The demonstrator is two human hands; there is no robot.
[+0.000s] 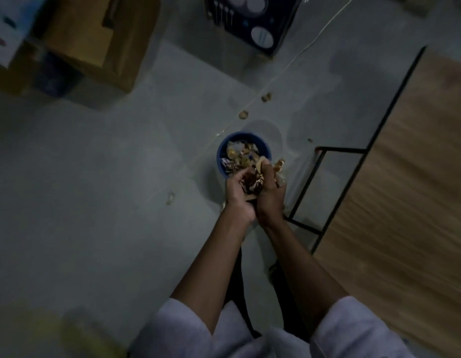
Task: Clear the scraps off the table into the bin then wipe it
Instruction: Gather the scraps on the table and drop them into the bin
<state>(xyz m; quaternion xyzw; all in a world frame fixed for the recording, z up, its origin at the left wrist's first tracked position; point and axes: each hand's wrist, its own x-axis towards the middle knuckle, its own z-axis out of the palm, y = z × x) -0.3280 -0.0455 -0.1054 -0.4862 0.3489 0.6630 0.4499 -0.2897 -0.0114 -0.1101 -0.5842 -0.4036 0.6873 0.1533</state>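
While scraps [252, 180] are clutched between left hand [237, 196] and right hand [271, 195] over blue bin [222, 151] on floor, dumping step is judged underway; release needed next, bench [405, 177] wiping not yet begun.

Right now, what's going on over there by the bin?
A person holds a bunch of scraps in both hands, left hand and right hand cupped together, just above the blue bin on the floor. The bin already has scraps in it. A few loose bits lie on the floor beyond it. The wooden table is to the right; no cloth is in view.
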